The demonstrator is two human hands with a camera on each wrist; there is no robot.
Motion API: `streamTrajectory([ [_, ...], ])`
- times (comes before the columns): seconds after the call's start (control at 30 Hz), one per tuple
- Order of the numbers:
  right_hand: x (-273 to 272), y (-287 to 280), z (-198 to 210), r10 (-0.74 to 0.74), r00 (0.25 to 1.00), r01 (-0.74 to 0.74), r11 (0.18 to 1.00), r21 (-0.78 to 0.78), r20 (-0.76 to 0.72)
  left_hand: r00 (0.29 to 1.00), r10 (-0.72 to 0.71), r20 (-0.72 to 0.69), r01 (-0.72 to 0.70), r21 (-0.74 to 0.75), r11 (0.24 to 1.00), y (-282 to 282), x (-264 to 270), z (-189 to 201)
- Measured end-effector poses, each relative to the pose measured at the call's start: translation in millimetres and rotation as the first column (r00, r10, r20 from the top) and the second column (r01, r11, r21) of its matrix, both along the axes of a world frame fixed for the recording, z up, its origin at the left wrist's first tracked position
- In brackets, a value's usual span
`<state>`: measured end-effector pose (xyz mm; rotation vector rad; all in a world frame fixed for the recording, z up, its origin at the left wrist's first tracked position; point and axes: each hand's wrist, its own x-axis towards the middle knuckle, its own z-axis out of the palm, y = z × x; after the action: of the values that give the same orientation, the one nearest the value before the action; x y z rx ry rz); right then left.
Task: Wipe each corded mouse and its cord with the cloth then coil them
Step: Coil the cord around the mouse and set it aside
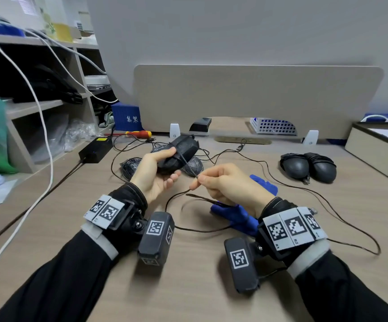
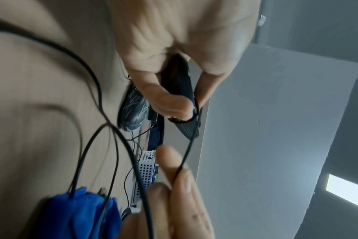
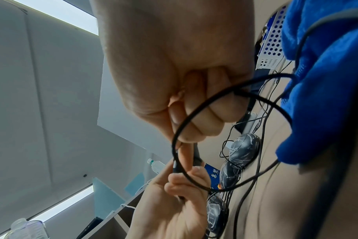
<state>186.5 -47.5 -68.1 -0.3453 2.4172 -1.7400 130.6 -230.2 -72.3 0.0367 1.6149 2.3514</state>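
My left hand [image 1: 168, 165] grips a black corded mouse [image 1: 181, 152] lifted above the desk, thumb on top and fingers curled beneath; the left wrist view shows this mouse [image 2: 183, 95] edge-on in the grip. Its thin black cord [image 1: 189, 167] runs taut down to my right hand [image 1: 198, 182], which pinches it between thumb and forefinger. The cord [image 3: 194, 113] loops in front of the right hand's knuckles. A blue cloth [image 1: 241, 218] lies on the desk under my right wrist. Two patterned mice [image 1: 130, 165] [image 1: 194, 165] lie behind with loose cords. Two wrapped mice [image 1: 308, 167] sit at right.
A black power brick [image 1: 95, 148] and a red-yellow screwdriver [image 1: 139, 134] lie at the back left. A beige divider panel [image 1: 258, 98] closes the desk's far side, with a white perforated basket [image 1: 274, 126] behind it. Shelves [image 1: 37, 105] stand left, a box [image 1: 374, 147] right.
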Motion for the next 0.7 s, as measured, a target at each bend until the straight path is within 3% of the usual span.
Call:
streamTrajectory([
  [0.23,0,10,-1,0.01,0.988,-0.017,0.999,0.041,0.151,0.965,-0.206,-0.164,0.205,-0.026,0.978,9,13,5],
  [0.4,-4,19,-3,-0.228,0.972,0.227,0.973,0.03,0.052,0.902,-0.313,-0.299,0.313,-0.049,0.949,10,22,8],
  [0.5,-8,25,-3,-0.334,0.942,0.334,0.942,-0.022,0.033,0.875,-0.377,-0.304,0.381,-0.051,0.923,13,26,5],
  [0.63,-7,31,1,-0.373,0.928,0.371,0.919,-0.134,0.013,0.784,-0.539,-0.307,0.406,-0.402,0.82,21,28,2],
  [0.7,-5,29,4,-0.364,0.931,0.359,0.926,-0.121,-0.027,0.798,-0.533,-0.281,0.341,-0.519,0.784,24,29,3],
])
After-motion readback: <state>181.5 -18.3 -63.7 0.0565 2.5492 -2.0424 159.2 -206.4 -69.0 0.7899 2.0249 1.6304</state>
